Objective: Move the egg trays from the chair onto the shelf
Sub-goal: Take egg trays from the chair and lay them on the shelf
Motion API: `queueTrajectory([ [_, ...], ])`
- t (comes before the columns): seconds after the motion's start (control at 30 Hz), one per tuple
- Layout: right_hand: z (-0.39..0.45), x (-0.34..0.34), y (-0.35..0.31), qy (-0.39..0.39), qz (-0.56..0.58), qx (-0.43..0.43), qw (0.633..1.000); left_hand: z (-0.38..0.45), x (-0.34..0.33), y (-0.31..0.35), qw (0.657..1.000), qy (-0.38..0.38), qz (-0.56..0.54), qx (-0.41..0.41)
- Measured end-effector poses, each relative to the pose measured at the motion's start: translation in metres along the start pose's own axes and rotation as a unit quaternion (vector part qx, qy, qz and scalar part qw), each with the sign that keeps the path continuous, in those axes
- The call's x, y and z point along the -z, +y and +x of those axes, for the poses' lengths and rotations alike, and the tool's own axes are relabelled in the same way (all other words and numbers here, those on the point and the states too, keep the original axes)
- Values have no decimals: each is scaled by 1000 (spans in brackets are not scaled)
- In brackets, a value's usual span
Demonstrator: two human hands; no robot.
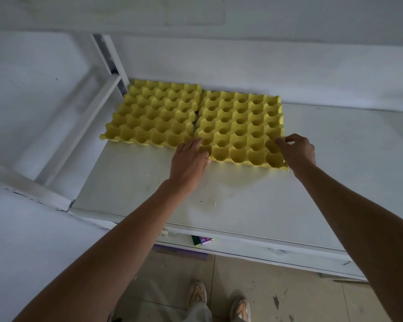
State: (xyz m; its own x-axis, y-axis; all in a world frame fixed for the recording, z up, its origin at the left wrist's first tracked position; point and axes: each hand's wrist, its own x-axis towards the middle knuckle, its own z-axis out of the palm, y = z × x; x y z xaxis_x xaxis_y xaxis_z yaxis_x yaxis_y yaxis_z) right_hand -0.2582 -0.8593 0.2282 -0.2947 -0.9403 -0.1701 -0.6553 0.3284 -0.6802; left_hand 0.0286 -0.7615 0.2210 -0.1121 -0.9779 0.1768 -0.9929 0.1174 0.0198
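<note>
Two yellow egg trays lie side by side at the back of the white shelf (242,201). The left egg tray (154,112) rests flat against the shelf's back corner, untouched. The right egg tray (240,129) lies beside it, their edges meeting. My left hand (189,163) presses flat on the right tray's near left corner, fingers spread. My right hand (297,152) pinches the same tray's near right edge between thumb and fingers. The chair is out of view.
A white upright post (108,56) and a side rail (79,133) border the shelf on the left. The wall stands right behind the trays. A lower shelf holds a small colourful box (203,240). My feet (219,303) stand on the tiled floor below.
</note>
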Motion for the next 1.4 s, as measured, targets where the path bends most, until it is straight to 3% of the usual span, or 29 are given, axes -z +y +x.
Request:
queueTrajectory([
  [0.07,3,1,-1,0,2,-4,1000,5,1,-6,1000,0,-16,3],
  [0.13,6,3,-2,-1,0,-5,1000,9,7,-18,997,1,-31,65],
  [0.23,9,5,-7,-8,-11,-2,1000,7,7,-39,987,-58,-37,146],
  [0.33,9,5,-12,-10,-26,-5,1000,3,3,-47,985,-93,-40,138],
  [0.5,11,6,-21,-8,-51,-8,999,11,5,-41,984,-53,-47,163],
  [0.77,21,4,-29,-18,-60,4,998,13,7,-35,982,-51,-53,172],
  [1.07,32,2,-18,-35,43,-24,998,14,5,-33,981,-83,-57,165],
  [1.2,31,0,-13,-40,76,-38,996,15,6,-33,981,-63,-67,171],
  [1.4,37,3,-16,-45,11,-10,999,17,7,-33,981,-59,-42,178],
])
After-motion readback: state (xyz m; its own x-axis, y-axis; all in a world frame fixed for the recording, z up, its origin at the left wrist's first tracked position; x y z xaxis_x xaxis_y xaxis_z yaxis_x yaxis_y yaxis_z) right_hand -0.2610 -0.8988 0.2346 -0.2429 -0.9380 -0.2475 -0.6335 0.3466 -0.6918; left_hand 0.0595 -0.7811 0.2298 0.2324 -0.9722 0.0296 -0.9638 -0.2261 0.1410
